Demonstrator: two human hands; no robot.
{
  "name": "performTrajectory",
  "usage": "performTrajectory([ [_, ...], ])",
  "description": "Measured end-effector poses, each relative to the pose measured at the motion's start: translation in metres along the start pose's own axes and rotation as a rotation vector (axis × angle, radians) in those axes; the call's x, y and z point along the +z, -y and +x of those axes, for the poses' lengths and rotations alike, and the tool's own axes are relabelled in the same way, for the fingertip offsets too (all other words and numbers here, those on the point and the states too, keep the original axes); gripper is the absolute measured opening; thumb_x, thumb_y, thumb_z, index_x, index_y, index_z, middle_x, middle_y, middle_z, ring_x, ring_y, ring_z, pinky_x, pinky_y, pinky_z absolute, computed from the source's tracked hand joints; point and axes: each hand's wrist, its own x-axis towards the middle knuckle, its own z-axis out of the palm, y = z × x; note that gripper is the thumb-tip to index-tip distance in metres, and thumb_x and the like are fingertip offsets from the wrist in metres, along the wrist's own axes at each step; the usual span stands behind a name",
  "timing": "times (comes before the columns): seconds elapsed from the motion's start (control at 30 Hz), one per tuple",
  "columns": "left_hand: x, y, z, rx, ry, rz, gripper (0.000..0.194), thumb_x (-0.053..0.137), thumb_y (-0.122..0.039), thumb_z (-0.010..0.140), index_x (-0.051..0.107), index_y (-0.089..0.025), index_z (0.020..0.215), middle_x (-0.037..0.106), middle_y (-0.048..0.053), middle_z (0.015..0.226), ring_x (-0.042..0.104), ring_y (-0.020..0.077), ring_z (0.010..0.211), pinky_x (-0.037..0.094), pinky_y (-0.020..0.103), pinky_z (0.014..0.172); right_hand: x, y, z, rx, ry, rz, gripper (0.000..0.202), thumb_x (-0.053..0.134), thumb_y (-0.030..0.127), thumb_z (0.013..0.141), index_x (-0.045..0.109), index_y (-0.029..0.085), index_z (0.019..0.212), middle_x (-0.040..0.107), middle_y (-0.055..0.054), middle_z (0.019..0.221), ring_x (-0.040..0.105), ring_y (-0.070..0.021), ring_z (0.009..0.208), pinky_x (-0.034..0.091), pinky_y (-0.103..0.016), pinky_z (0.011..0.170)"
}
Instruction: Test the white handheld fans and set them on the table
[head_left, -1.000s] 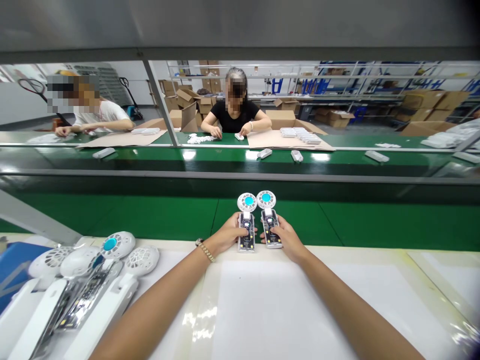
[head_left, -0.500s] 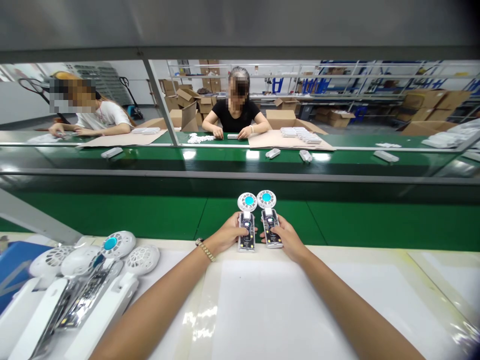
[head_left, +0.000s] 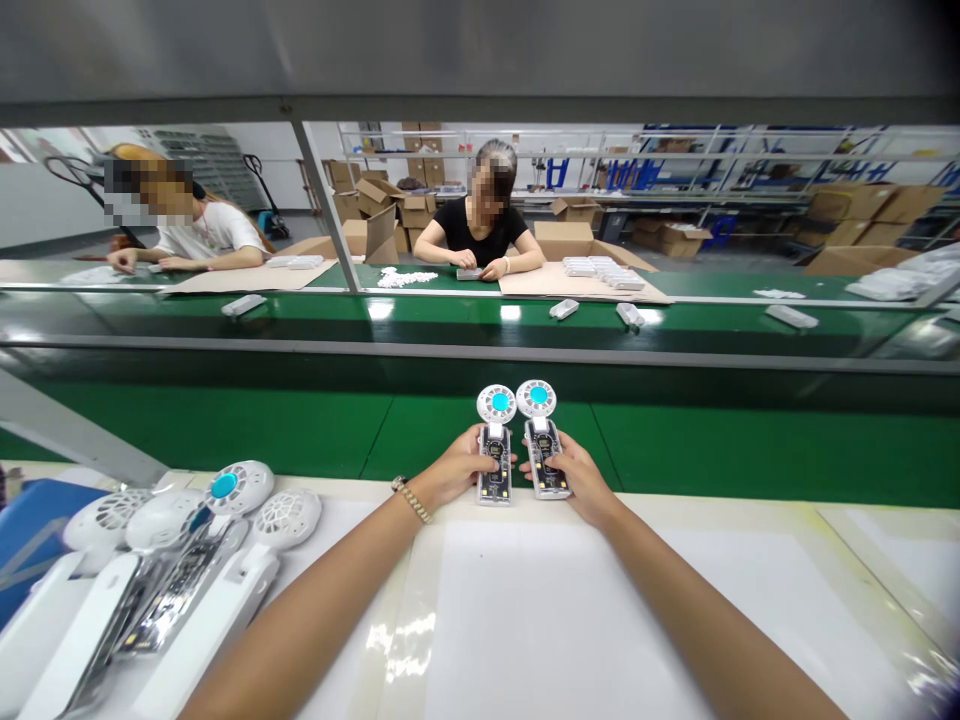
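Note:
My left hand point(head_left: 456, 468) grips a small fan device point(head_left: 494, 485) with a dark circuit board under a clear cover, its thumb on the board. A matching fan device point(head_left: 551, 480) is held in my right hand point(head_left: 581, 475), the thumb resting on its front. Both have round white heads with blue centres, upright and side by side, very close at the heads. They are over the near edge of the white worktable point(head_left: 525, 620). At the left lie several more white fan devices point(head_left: 202, 620), some with circuit boards showing.
Beyond the table runs a green conveyor point(head_left: 300, 425). On its far part lie white casings point(head_left: 791, 317). Two people sit across, near cardboard sheets point(head_left: 525, 280). A metal post point(head_left: 82, 425) slants at the left beside a blue bin point(head_left: 37, 540).
The white casings and the green belt's seams have shifted: casings to the right, near seams to the left. Both devices stay in my hands, almost unmoved. The person opposite has moved slightly right.

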Motion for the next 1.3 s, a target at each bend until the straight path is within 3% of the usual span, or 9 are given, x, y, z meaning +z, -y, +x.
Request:
performTrajectory([
  [0.13,0.001,-0.002,0.001,-0.016,0.017,-0.068,0.049,0.074,-0.014,0.065,0.051,-0.019,0.107,0.060,0.009,0.111,0.065,0.0210,0.087,0.053,0.034,0.074,0.000,0.000,-0.004,-0.050,0.019,0.023,0.041,0.069,0.025,0.059,0.053,0.021,0.096,0.068,-0.002,0.086,0.066,-0.0201,0.069,0.053,-0.031,0.063],
  [0.23,-0.001,-0.002,0.003,-0.096,-0.051,-0.121,0.037,0.065,-0.043,0.075,0.057,-0.013,0.096,0.067,0.009,0.085,0.066,0.0186,0.068,0.055,0.035,0.068,-0.001,0.002,-0.006,-0.001,0.041,0.030,0.036,0.063,0.049,0.070,0.055,0.020,0.089,0.068,-0.003,0.076,0.063,-0.0178,0.055,0.049,-0.027,0.048],
  [0.3,-0.003,-0.003,0.004,-0.159,-0.088,-0.125,0.053,0.050,-0.061,0.077,0.060,-0.009,0.086,0.066,0.008,0.065,0.063,0.0169,0.055,0.055,0.032,0.061,-0.002,0.004,-0.006,0.047,0.054,0.070,0.046,0.047,0.064,0.076,0.056,0.018,0.081,0.066,-0.005,0.067,0.060,-0.0169,0.048,0.045,-0.025,0.041],
  [0.4,-0.006,-0.004,0.005,-0.191,-0.115,-0.097,0.065,0.041,-0.070,0.076,0.061,-0.009,0.080,0.063,0.007,0.054,0.059,0.0148,0.046,0.052,0.026,0.053,-0.005,0.006,-0.003,0.082,0.035,0.135,0.058,0.034,0.071,0.078,0.055,0.018,0.072,0.064,-0.005,0.058,0.059,-0.0171,0.046,0.044,-0.025,0.040],
  [0.73,-0.006,0.002,0.009,-0.177,-0.162,0.037,0.067,0.044,-0.074,0.071,0.061,-0.010,0.069,0.064,0.008,0.054,0.058,0.0131,0.045,0.046,0.023,0.048,-0.003,0.007,-0.001,0.120,-0.049,0.029,0.066,0.031,0.074,0.077,0.060,0.015,0.086,0.062,-0.005,0.051,0.062,-0.0198,0.047,0.048,-0.027,0.043],
  [1.0,0.014,0.010,-0.002,0.061,-0.130,0.285,0.047,0.061,-0.054,0.073,0.051,-0.014,0.096,0.066,0.004,0.066,0.059,0.0136,0.048,0.045,0.024,0.048,0.004,-0.002,-0.010,0.059,-0.108,-0.134,0.062,0.043,0.069,0.076,0.060,0.014,0.100,0.067,-0.006,0.060,0.056,-0.0185,0.039,0.043,-0.028,0.037],
  [1.13,0.017,0.022,-0.011,0.222,-0.184,0.397,0.053,0.071,-0.038,0.068,0.046,-0.014,0.109,0.064,0.011,0.099,0.064,0.0183,0.074,0.050,0.031,0.068,0.012,-0.018,-0.026,-0.161,-0.194,-0.251,0.052,0.059,0.054,0.076,0.048,0.023,0.116,0.067,-0.006,0.101,0.066,-0.0237,0.080,0.052,-0.036,0.072],
  [1.2,0.019,0.026,-0.024,0.306,-0.212,0.479,0.067,0.075,-0.029,0.063,0.039,-0.015,0.118,0.060,0.013,0.111,0.061,0.0228,0.095,0.046,0.035,0.086,0.019,-0.028,-0.040,-0.216,-0.214,-0.391,0.054,0.059,0.050,0.077,0.045,0.022,0.121,0.062,-0.008,0.113,0.058,-0.0261,0.104,0.043,-0.040,0.092],
  [1.3,0.020,0.027,-0.057,0.344,-0.181,0.583,0.083,0.074,-0.024,0.063,0.027,-0.018,0.131,0.053,0.015,0.124,0.052,0.0263,0.113,0.038,0.039,0.098,0.033,-0.042,-0.066,-0.230,-0.181,-0.572,0.062,0.054,0.048,0.081,0.032,0.022,0.133,0.055,-0.011,0.123,0.050,-0.0280,0.115,0.036,-0.044,0.098],
])
